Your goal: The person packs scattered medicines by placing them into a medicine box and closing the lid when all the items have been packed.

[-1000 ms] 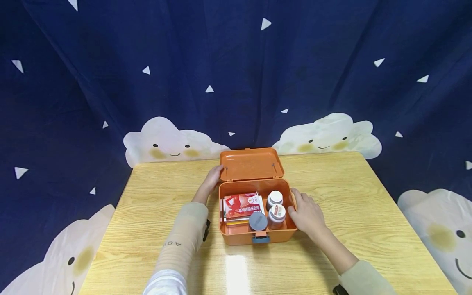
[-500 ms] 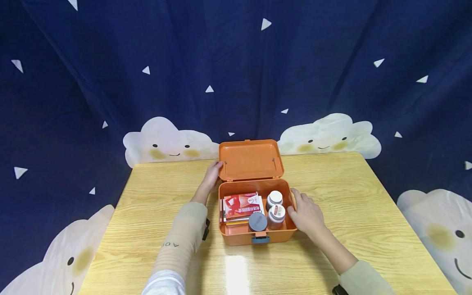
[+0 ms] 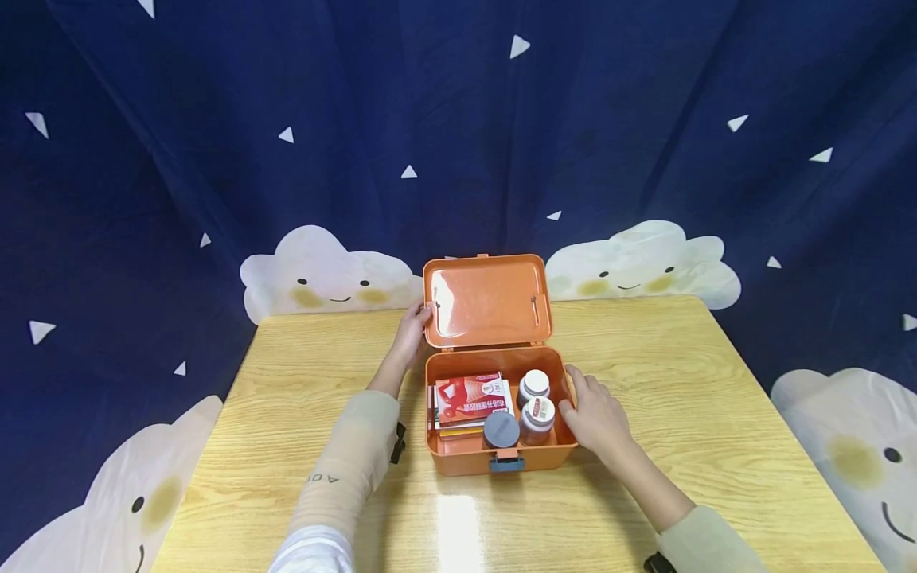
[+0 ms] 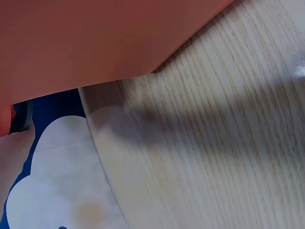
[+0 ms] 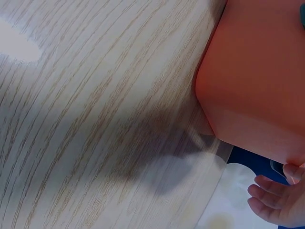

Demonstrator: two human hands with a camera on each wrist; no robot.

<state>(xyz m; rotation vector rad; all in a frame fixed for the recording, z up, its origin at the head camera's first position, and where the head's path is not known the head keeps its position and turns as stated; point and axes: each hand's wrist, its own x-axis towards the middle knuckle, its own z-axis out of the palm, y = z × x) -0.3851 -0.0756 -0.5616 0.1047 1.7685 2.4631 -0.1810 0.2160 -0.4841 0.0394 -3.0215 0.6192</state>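
An orange plastic medicine box (image 3: 469,464) stands on the table with its hinged lid (image 3: 487,302) raised at the back. My left hand (image 3: 411,330) grips the lid's left edge, fingertips partly hidden behind it. At the box's right side, my right hand (image 3: 596,414) rests with thumb and index finger against the rim; its other fingers (image 5: 259,195) are loosely extended in the right wrist view. Inside lie a red-and-white medicine carton (image 3: 469,398) on other flat packs, two white-capped bottles (image 3: 538,411) and a grey-lidded round container (image 3: 501,430). A blue-grey latch (image 3: 506,465) is on the front.
The wooden table (image 3: 301,382) extends around the box on all sides. Behind it hangs a dark blue curtain (image 3: 458,103) with white triangles and smiling clouds (image 3: 322,270). A bright light reflection lies on the table in front of the box.
The lid has swung further up, its far edge rising toward the curtain, and my left hand has moved up slightly with it. The right hand, box and contents have stayed in place.
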